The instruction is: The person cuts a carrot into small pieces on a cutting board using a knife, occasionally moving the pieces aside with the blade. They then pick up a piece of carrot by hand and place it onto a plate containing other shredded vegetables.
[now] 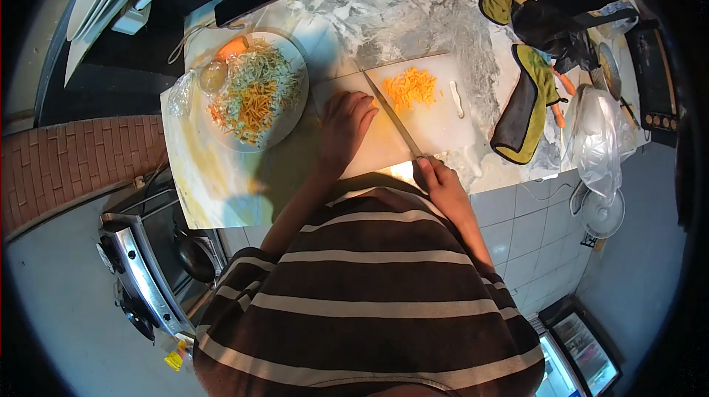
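My right hand (442, 181) is wrapped around the handle of a long kitchen knife (395, 118). Its blade slants up and left across a white cutting board (443, 129). Left of the blade, my left hand (346, 122) rests on the board with fingers curled down; a bit of orange shows by the fingertips, but what lies under them is hidden. Right of the blade sits a pile of finely cut orange pieces (410, 89), which look like carrot. A white strip (456, 99) lies near the board's right side.
At left, a large plate (298, 64) holds shredded vegetables, an orange chunk and a plastic-wrapped round item. A phone (249, 1) lies behind it. Yellow-and-black cloths (521, 113), a black bag (550, 31) and a clear plastic bag (597, 131) are at right. A stove (144, 275) stands lower left.
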Available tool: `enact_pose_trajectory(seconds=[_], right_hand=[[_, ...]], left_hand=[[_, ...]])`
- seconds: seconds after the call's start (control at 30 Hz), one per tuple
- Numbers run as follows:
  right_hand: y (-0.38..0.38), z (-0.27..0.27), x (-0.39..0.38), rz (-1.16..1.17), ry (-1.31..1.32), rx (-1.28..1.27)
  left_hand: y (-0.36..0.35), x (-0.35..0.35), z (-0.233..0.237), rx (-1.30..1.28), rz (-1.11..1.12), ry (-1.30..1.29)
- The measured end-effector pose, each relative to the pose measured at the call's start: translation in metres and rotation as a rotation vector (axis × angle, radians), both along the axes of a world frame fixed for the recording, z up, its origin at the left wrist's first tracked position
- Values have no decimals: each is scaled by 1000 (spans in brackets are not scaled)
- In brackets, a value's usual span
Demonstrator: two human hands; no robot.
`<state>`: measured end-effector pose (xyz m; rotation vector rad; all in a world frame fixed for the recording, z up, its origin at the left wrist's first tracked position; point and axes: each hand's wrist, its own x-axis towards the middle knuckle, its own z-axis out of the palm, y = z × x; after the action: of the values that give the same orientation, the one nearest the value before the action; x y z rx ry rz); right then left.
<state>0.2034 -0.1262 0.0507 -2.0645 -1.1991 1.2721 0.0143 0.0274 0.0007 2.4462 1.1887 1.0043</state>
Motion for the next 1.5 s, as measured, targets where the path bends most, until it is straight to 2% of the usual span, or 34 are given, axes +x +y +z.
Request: enact_pose_trajectory(seconds=[0.13,0.23,0.43,0.6,0.83,0.9,0.93,1.03,1.2,1.5], right_hand=[[0,3,-2,7,26,-6],[-1,4,-8,30,-59,41],[5,16,-14,44,-77,-31],[9,18,-14,55,-21,-27],[8,-10,-11,120,26,-45],[4,-27,-17,-65,41,212],[2,-31,-14,-58,39,207],[10,-11,-11,-25,36,60],[8,-6,-16,27,-114,144],[5,2,-18,42,-147,139]], left_hand=[[-11,-7,-1,-21,-16,-19],[-21,-8,5,-44,-22,38],[-24,-8,0,-44,-85,19],[-24,-9,2,-43,-86,16],[-22,-10,4,-44,-100,16],[-21,-10,7,-51,-106,11],[-21,-10,7,-58,-118,9],[-20,-10,2,-39,-122,19],[-20,-10,0,-43,-115,9],[-21,-11,1,-46,-105,-2]])
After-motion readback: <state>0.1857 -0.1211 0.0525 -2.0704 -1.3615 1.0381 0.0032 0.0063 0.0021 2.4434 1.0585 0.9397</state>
